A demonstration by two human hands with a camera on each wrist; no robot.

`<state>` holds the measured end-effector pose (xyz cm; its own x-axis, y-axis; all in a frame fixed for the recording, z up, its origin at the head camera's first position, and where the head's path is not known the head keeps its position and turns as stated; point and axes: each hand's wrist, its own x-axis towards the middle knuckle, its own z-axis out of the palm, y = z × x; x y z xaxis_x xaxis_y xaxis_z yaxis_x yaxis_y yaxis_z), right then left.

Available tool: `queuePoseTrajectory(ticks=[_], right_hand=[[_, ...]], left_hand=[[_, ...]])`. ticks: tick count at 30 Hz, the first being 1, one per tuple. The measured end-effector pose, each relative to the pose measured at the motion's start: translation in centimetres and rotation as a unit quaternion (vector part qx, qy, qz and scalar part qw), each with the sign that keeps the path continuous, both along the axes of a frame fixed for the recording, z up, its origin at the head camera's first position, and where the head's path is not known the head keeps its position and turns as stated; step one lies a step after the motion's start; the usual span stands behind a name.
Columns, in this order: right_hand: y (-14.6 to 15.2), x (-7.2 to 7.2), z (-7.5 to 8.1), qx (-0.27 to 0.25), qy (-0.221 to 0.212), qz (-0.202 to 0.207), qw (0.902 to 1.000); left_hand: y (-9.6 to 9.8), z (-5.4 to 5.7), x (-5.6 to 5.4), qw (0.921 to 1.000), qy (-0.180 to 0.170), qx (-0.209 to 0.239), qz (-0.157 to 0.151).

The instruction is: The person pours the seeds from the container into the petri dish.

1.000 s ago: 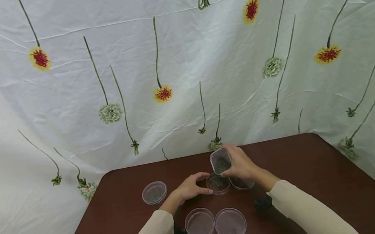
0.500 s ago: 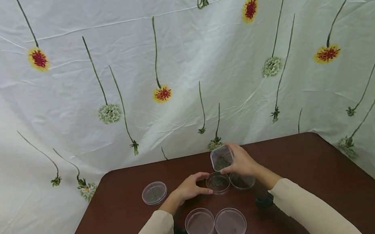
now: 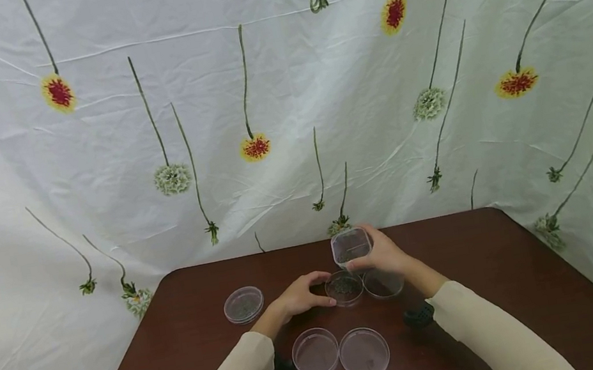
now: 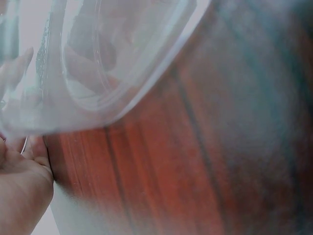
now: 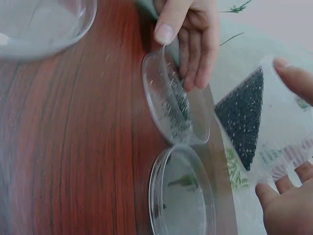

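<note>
In the head view my left hand (image 3: pixel 298 296) holds a clear petri dish (image 3: pixel 344 287) by its left side, thumb and fingers round the rim. Dark, seed-like grains (image 5: pixel 177 110) lie in that dish, as the right wrist view shows. My right hand (image 3: pixel 386 255) grips a clear, square plastic container (image 3: pixel 349 242) just above and behind the dish. Black grains (image 5: pixel 244 117) are gathered in one corner of this container. Close on the right stands another petri dish (image 3: pixel 383 284), partly under the right hand. The left wrist view is blurred by clear plastic close to the lens.
Two petri dishes stand nearer me, a left one (image 3: pixel 315 354) and a right one (image 3: pixel 365 354). Another dish (image 3: pixel 244 304) holding some grains sits at the left. The brown table (image 3: pixel 200 349) ends at a flower-printed cloth (image 3: pixel 280 84) behind.
The right hand has tipped the square container back and raised it slightly, away from the dish. Grains inside it have shifted lower. The left hand and the dishes have stayed in place.
</note>
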<state>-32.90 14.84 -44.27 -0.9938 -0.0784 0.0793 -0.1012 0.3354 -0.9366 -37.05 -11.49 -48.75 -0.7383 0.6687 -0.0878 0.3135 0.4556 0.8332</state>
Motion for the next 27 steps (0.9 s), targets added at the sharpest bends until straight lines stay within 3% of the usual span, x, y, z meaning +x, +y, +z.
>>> queuePoseTrajectory(ticks=[2, 4, 6, 10, 18, 27], right_hand=[[0.0, 0.1, 0.3, -0.091, -0.037, 0.009, 0.9952], [-0.2, 0.3, 0.7, -0.170, -0.063, 0.019, 0.9832], [-0.4, 0.5, 1.2, -0.210, -0.074, 0.027, 0.9744], [-0.7, 0.8, 1.8, -0.213, -0.066, 0.042, 0.9740], [0.0, 0.8, 1.8, -0.208, -0.066, 0.025, 0.9756], [1.1, 1.1, 2.3, -0.216, -0.060, 0.015, 0.9744]], left_hand=[[0.0, 0.0, 0.0, 1.0000, 0.002, -0.001, -0.001], [0.0, 0.1, 0.1, 1.0000, 0.004, 0.000, -0.001], [0.0, 0.2, 0.2, 1.0000, 0.006, 0.000, -0.001], [0.0, 0.3, 0.2, 1.0000, 0.007, 0.002, -0.002], [0.1, -0.2, 0.0, 1.0000, 0.002, 0.001, -0.001], [0.0, 0.0, 0.0, 1.0000, 0.003, 0.001, -0.002]])
